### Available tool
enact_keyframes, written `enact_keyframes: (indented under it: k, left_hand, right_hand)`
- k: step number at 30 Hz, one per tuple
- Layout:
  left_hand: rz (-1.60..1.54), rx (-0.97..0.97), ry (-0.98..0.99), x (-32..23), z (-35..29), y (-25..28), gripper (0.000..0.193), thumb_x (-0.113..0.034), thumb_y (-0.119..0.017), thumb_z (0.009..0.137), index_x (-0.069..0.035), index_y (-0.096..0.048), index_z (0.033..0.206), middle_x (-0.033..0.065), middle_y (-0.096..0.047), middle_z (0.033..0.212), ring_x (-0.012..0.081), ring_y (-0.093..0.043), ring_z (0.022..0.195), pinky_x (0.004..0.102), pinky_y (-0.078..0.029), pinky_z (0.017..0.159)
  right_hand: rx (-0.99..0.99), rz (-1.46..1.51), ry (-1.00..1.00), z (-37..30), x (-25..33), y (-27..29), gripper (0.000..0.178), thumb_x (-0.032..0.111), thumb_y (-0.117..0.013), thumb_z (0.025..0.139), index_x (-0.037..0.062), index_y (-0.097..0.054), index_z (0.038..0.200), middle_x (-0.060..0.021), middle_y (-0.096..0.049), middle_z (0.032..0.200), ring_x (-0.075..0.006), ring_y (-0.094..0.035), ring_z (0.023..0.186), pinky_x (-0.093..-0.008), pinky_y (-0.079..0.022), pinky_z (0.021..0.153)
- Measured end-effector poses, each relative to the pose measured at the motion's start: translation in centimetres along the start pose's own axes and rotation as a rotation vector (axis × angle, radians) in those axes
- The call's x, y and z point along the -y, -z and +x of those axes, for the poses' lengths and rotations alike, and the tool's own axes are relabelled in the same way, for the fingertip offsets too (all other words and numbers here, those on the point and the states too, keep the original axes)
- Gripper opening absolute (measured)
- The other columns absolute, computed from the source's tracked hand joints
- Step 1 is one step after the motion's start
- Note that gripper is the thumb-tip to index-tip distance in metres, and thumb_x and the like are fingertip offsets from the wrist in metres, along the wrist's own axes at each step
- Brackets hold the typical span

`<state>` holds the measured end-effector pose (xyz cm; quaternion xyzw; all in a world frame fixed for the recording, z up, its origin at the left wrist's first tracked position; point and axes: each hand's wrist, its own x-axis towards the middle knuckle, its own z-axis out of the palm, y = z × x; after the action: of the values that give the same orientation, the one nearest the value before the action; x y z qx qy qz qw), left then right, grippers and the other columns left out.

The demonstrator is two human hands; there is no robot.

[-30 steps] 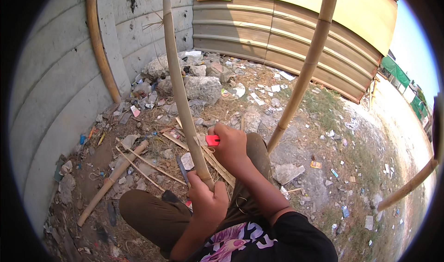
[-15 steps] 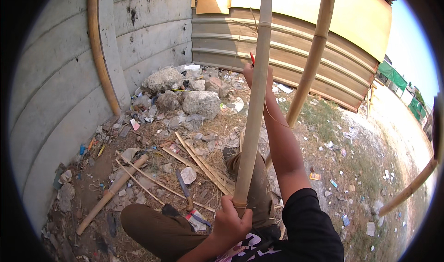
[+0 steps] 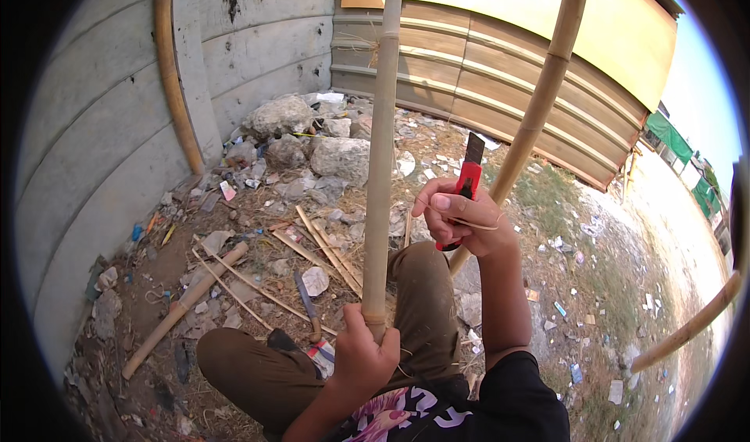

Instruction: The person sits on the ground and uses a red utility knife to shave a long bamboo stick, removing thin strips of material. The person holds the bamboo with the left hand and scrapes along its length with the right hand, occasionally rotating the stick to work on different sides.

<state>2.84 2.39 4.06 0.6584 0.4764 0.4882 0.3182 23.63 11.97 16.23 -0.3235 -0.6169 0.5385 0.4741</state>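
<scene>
My left hand (image 3: 365,356) is closed round the lower end of a long bamboo pole (image 3: 380,161), which stands nearly upright between my knees. To the right of the pole, my right hand (image 3: 473,217) grips a red and black box cutter (image 3: 469,180) with its dark blade pointing up. A thin pale strip, apparently bamboo, curves across the fingers of that hand. The cutter is apart from the pole. A frayed tuft of fibres (image 3: 372,48) sticks out at an upper joint of the pole.
A knife (image 3: 307,301), bamboo slats (image 3: 328,247) and a thick bamboo piece (image 3: 187,308) lie on the littered ground. Rocks (image 3: 341,161) are heaped by the concrete wall (image 3: 101,130). Another bamboo pole (image 3: 539,98) slants up at the right, before a ribbed metal fence (image 3: 500,75).
My right hand has come from far up behind the pole, down and toward me on its right side, bringing the box cutter into full view. The pole has shifted left.
</scene>
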Motion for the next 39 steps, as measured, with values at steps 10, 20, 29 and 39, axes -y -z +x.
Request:
enact_keyframes:
  k: [10,20,29,39]
  left_hand:
    - [-0.112,0.116,-0.035,4.4,2.0,-1.1,0.03,-0.007,-0.059,0.082,0.003,-0.044,0.106,0.0181,-0.058,0.068,0.0281,-0.061,0.055,0.0397,-0.049,0.056]
    - [-0.263,-0.011,0.006,8.2,3.6,-3.1,0.021,-0.004,-0.058,0.082,0.002,-0.046,0.099,0.0017,-0.045,0.059,0.0094,-0.045,0.051,0.0305,-0.039,0.047]
    - [-0.34,-0.034,0.076,4.8,2.8,-1.9,0.019,-0.002,-0.058,0.085,0.0,-0.046,0.099,-0.0011,-0.046,0.07,0.0044,-0.042,0.058,0.0261,-0.036,0.048]
    - [-0.266,0.036,-0.032,3.8,0.9,-1.4,0.029,-0.004,-0.064,0.082,0.003,-0.049,0.106,0.0131,-0.065,0.081,0.0175,-0.065,0.074,0.035,-0.051,0.064]
  right_hand:
    - [-0.095,0.909,0.644,2.0,8.6,10.7,0.01,0.001,-0.043,0.1,-0.0067,-0.049,0.096,0.0045,-0.031,0.054,-0.0055,-0.027,0.041,-0.0216,-0.025,0.041]
    - [-1.008,-0.093,0.911,-9.4,17.5,10.6,0.018,0.018,-0.065,0.096,0.0015,-0.062,0.091,0.0058,-0.027,0.056,-0.0073,-0.025,0.047,-0.0253,-0.022,0.048]
    - [-0.611,-1.313,-0.062,-12.4,-3.0,0.1,0.02,0.022,-0.075,0.079,0.0098,-0.064,0.091,-0.0126,-0.061,0.061,-0.0339,-0.063,0.059,-0.0426,-0.046,0.057]
    - [-0.353,-1.155,0.184,-6.8,-14.2,-6.9,0.028,0.028,-0.069,0.086,0.0087,-0.056,0.071,-0.0137,-0.058,0.058,-0.0369,-0.061,0.055,-0.0461,-0.047,0.05]
